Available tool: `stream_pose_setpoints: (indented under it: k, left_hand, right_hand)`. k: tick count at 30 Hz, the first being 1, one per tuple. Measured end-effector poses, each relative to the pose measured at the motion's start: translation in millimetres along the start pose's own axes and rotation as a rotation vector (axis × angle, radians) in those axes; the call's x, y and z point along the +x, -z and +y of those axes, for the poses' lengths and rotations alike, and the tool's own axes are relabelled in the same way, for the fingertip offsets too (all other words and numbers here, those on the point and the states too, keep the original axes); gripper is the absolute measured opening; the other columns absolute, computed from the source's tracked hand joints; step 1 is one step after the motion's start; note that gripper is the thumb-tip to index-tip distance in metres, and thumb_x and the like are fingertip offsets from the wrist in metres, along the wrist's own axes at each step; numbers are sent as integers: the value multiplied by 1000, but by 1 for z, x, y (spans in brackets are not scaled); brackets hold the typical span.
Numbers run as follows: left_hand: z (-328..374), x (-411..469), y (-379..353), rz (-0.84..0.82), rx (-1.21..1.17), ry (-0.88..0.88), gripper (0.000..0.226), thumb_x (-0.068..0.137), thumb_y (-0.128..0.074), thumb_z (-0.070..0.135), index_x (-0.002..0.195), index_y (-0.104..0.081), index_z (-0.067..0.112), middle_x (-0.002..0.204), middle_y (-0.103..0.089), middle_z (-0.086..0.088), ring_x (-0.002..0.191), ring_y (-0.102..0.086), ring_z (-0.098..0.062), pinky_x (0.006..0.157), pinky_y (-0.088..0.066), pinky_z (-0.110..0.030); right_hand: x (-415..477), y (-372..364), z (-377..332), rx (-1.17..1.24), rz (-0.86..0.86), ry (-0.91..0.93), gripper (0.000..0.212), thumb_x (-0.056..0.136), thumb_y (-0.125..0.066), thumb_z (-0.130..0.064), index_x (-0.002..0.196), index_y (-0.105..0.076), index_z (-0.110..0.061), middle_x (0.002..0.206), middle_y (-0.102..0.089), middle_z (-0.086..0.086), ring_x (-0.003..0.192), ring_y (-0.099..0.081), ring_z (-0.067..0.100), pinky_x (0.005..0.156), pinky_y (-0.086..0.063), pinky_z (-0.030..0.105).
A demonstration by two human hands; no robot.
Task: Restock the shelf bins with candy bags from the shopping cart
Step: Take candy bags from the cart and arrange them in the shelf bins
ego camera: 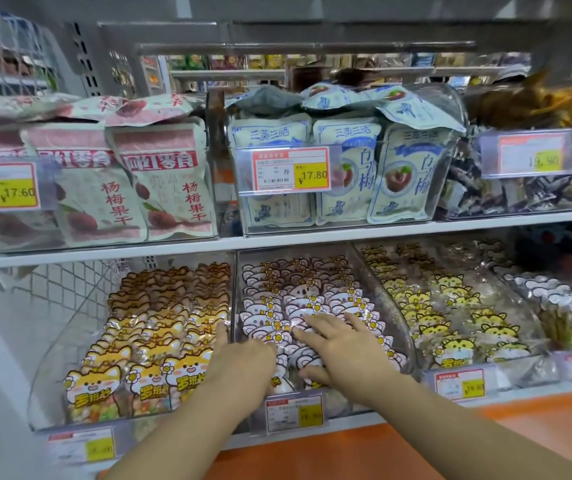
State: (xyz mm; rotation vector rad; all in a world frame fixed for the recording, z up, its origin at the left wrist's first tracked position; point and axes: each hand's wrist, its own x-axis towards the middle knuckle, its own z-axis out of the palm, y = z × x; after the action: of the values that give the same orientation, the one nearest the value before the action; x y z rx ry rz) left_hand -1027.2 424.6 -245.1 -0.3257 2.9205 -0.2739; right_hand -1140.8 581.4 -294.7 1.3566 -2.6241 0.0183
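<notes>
Both my hands rest in the middle clear bin (393, 306) of the lower shelf, which is packed with pink-and-white koala candy bags (298, 296). My left hand (243, 362) lies at the bin's front left corner, fingers curled over the front bags, thumb against the bin's left wall. My right hand (343, 344) lies flat on the bags with its fingers spread, pressing on them. I cannot tell whether the left hand grips a bag. The shopping cart is out of view.
An orange fox candy bin (70, 358) sits to the left, and a yellow tiger candy bin (526, 344) to the right. The upper shelf (312, 233) holds bins of dried plum bags with price tags. A price tag (294, 414) hangs on the middle bin's front.
</notes>
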Motion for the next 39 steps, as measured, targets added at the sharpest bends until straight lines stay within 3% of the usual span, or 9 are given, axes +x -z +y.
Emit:
stream_pose_setpoints:
  k: [9, 13, 19, 24, 28, 30, 32, 35, 39]
  left_hand:
    - [8, -15, 12, -11, -129, 105, 61, 92, -56, 60, 143, -41, 29, 143, -47, 4, 135, -45, -19, 119, -4, -62]
    - [36, -22, 17, 224, -164, 71, 66, 99, -40, 59, 155, -18, 33, 157, -27, 8, 147, -25, -18, 121, -2, -59]
    - [71, 1, 0, 148, -110, 12, 60, 107, -20, 49, 158, 8, 34, 167, 8, 9, 155, 2, -17, 118, 5, -65]
    - [75, 1, 4, 85, -100, 128, 63, 106, -31, 27, 159, 4, 31, 168, 2, 9, 155, 1, -16, 117, 2, -67]
    - [110, 3, 28, 370, -184, 124, 64, 94, -55, 31, 153, -31, 30, 157, -35, 3, 146, -32, -22, 116, -16, -69]
    - [140, 13, 34, 551, -200, -70, 48, 87, -58, 42, 134, -55, 33, 135, -56, 7, 128, -55, -18, 107, -34, -68]
    - [172, 25, 38, 530, -178, -199, 46, 91, -42, 52, 131, -56, 36, 136, -56, 13, 133, -50, -13, 111, -31, -67]
    - [190, 46, 23, 439, -184, -206, 44, 98, -42, 52, 137, -48, 34, 145, -47, 13, 148, -28, -13, 118, -12, -67]
    - [183, 54, 10, 444, -70, -216, 26, 89, -56, 43, 113, -57, 32, 112, -62, 12, 131, -47, -15, 107, -38, -65]
  right_hand:
    - [-4, 30, -3, 309, 37, -47, 104, 59, -16, -101, 124, -58, -33, 132, -51, -13, 130, -41, 13, 118, -22, 40]
    - [-42, 32, 33, 178, 230, 27, 61, 91, -36, -63, 138, -54, -29, 143, -52, -10, 136, -44, 14, 121, -25, 47]
    - [-50, 2, 37, 34, -2, 5, 62, 91, -34, -47, 133, -64, -13, 133, -66, 3, 123, -62, 22, 111, -42, 44]
    - [-52, 33, 51, 388, -17, 131, 57, 105, -36, -40, 157, -26, -21, 164, -24, -4, 151, -18, 13, 124, -5, 32]
    - [-91, 48, 124, 408, 274, -30, 32, 97, -57, -34, 128, -61, -29, 124, -61, -16, 118, -52, 9, 103, -43, 32]
    - [-110, 43, 156, 319, 288, -111, 19, 87, -63, -36, 105, -67, -31, 98, -60, -18, 96, -58, 10, 82, -46, 29]
    - [-115, 37, 174, 286, 207, -108, 17, 81, -62, -40, 93, -69, -30, 90, -59, -15, 87, -59, 11, 74, -44, 29]
    - [-107, 37, 175, 334, 154, -30, 10, 84, -65, -37, 83, -70, -28, 84, -59, -13, 81, -59, 13, 74, -47, 34]
    - [-94, 33, 163, 360, 134, 15, 10, 87, -70, -40, 89, -68, -30, 88, -53, -18, 90, -58, 13, 94, -40, 39]
